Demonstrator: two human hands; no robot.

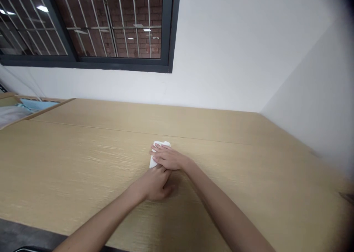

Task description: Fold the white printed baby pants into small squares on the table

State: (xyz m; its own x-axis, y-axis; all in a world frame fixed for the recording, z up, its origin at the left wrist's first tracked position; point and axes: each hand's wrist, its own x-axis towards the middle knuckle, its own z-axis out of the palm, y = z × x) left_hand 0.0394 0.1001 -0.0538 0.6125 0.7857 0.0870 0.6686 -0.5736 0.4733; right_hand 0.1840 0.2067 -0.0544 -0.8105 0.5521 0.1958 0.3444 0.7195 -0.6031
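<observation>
A small white folded thing [158, 145], paper or cloth, lies near the middle of the light wooden table [83, 163]. My right hand [169, 157] lies flat on top of it with the fingers stretched out to the left, covering most of it. My left hand [155, 183] sits just in front of it, with the fingers tucked under my right hand at the white thing's near edge. What those fingers grip is hidden.
A white wall runs along the table's far edge and its right side. A dark-framed barred window [110, 27] sits above at the left. At the far left stands a wooden tray or box [16, 110] with pale blue and white contents.
</observation>
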